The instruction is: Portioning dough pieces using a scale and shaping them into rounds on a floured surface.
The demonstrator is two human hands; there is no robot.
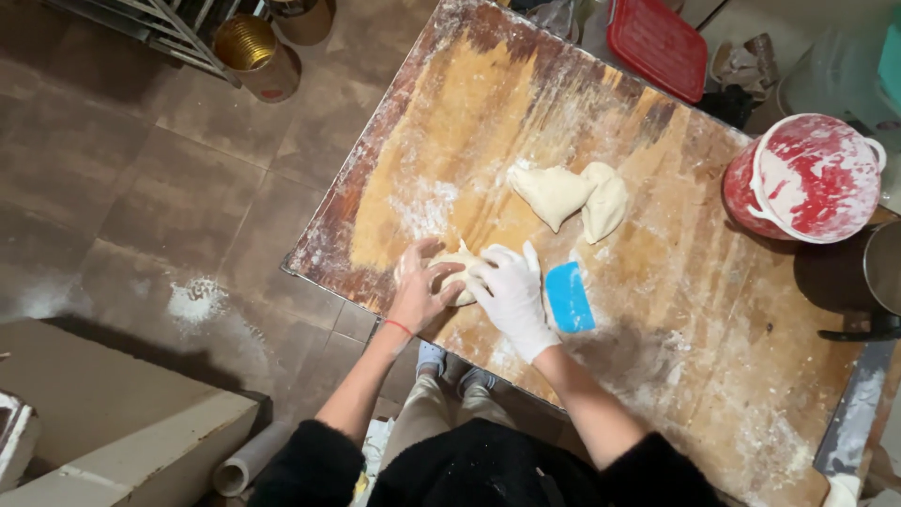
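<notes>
A small lump of pale dough [457, 266] lies near the front edge of a floured wooden table [657, 310]. My left hand [419, 286], bare with a red thread at the wrist, cups its left side. My right hand [512, 294], in a white glove, presses on its right side. Both hands close around the lump, which is partly hidden under the fingers. A blue plastic scraper [570, 297] rests flat just right of my right hand. Two larger dough pieces [571, 195] sit touching each other farther back on the table.
A red bucket with a flour-smeared lid [805, 177] stands at the table's right, a metal pot [882, 268] beside it. A red lid [657, 45] lies beyond the far edge. Cans [255, 54] and spilled flour [195, 300] are on the tiled floor at left.
</notes>
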